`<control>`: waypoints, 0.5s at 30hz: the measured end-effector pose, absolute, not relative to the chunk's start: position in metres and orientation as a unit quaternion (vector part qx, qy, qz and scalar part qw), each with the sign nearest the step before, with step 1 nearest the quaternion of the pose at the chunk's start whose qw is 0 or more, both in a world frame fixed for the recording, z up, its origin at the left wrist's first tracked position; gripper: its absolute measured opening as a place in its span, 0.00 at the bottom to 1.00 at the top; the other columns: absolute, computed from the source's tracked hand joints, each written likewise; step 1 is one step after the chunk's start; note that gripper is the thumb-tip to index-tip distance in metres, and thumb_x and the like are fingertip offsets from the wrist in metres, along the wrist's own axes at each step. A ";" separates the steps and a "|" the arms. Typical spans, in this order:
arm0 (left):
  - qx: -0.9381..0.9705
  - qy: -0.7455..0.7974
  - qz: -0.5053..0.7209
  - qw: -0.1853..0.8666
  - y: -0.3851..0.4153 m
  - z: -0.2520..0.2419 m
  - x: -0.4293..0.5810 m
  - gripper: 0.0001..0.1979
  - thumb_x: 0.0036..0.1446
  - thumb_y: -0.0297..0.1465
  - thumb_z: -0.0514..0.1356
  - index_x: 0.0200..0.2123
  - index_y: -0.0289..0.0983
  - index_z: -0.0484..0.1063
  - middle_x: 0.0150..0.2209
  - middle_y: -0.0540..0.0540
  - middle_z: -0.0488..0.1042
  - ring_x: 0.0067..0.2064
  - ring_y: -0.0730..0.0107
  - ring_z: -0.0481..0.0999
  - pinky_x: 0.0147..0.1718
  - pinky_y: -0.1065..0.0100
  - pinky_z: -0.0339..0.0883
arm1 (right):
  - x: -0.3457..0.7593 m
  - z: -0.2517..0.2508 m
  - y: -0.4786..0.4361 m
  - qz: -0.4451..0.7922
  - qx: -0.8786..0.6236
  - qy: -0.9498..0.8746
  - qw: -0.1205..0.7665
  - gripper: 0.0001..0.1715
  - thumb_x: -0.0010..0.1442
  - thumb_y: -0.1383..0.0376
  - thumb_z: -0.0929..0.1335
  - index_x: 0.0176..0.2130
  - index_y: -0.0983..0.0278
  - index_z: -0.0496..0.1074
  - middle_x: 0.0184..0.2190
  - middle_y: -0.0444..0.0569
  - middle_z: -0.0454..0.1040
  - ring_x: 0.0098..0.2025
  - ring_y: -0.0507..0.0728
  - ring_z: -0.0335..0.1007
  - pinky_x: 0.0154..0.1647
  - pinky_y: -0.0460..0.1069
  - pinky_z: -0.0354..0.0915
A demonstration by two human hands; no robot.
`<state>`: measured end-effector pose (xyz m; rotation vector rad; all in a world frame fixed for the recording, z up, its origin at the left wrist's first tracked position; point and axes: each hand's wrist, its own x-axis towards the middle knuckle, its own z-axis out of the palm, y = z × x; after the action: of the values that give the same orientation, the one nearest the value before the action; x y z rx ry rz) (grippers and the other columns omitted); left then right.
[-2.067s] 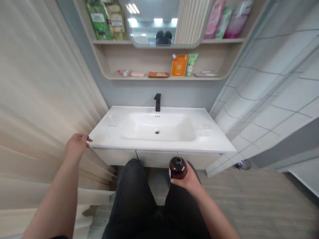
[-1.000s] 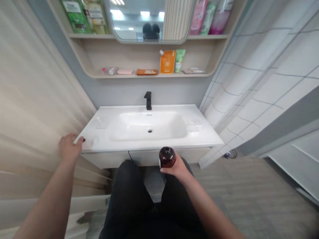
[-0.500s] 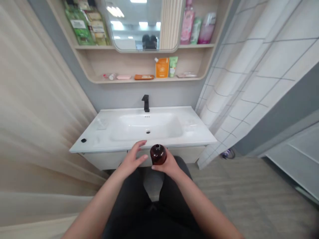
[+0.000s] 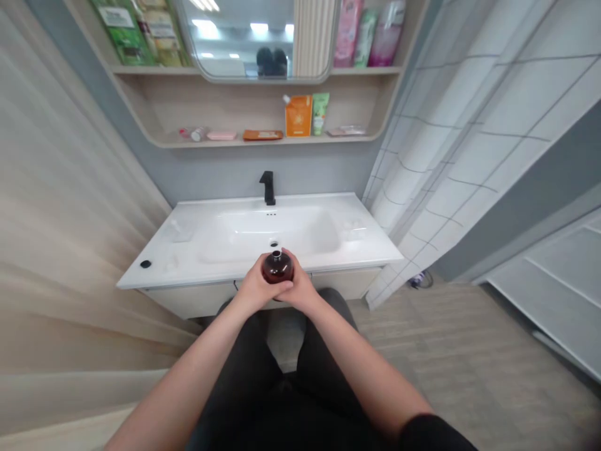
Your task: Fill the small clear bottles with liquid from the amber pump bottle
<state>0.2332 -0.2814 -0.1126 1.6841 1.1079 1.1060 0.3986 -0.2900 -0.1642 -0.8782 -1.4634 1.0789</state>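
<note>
A left hand [image 4: 251,290] and a right hand [image 4: 300,290] hold a dark brown bottle [image 4: 277,267] over the front edge of the white sink [image 4: 188,266].

Left of the sink hangs a tan curtain [image 4: 70,219]. On the sink's left end sits a small black dot [image 4: 145,264]. At the sink's front edge, the fingers [image 4: 288,285] of both hands curl round the bottle and press close together. Behind the bottle stands the black tap [image 4: 267,188]. Right of the sink hangs a white curtain with gray lines [image 4: 446,169].
</note>
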 end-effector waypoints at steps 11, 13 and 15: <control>0.666 0.521 0.463 0.265 -0.199 -0.107 0.181 0.37 0.44 0.44 0.82 0.56 0.40 0.76 0.53 0.43 0.85 0.55 0.52 0.84 0.61 0.53 0.75 | 0.546 -0.166 -0.242 0.157 -0.602 -0.507 0.596 0.30 0.61 0.48 0.74 0.56 0.60 0.76 0.52 0.57 0.81 0.55 0.67 0.79 0.57 0.63 0.75; 0.657 0.554 0.450 0.242 -0.182 -0.115 0.176 0.38 0.46 0.43 0.81 0.58 0.41 0.76 0.54 0.43 0.85 0.55 0.53 0.84 0.60 0.55 0.75 | 0.586 -0.170 -0.224 0.063 -0.662 -0.451 0.595 0.35 0.59 0.49 0.73 0.61 0.62 0.72 0.56 0.59 0.78 0.57 0.67 0.76 0.59 0.63 0.74; 0.649 0.583 0.437 0.219 -0.167 -0.126 0.175 0.40 0.46 0.43 0.81 0.60 0.41 0.74 0.56 0.42 0.84 0.57 0.52 0.84 0.61 0.56 0.75 | 0.614 -0.175 -0.205 0.011 -0.702 -0.425 0.571 0.46 0.56 0.50 0.75 0.67 0.65 0.66 0.63 0.65 0.73 0.62 0.69 0.73 0.66 0.65 0.70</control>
<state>0.1748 -0.1667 -0.1263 1.7951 1.6131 1.2103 0.6143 -0.2048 -0.1750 -1.6482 -0.9983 0.0265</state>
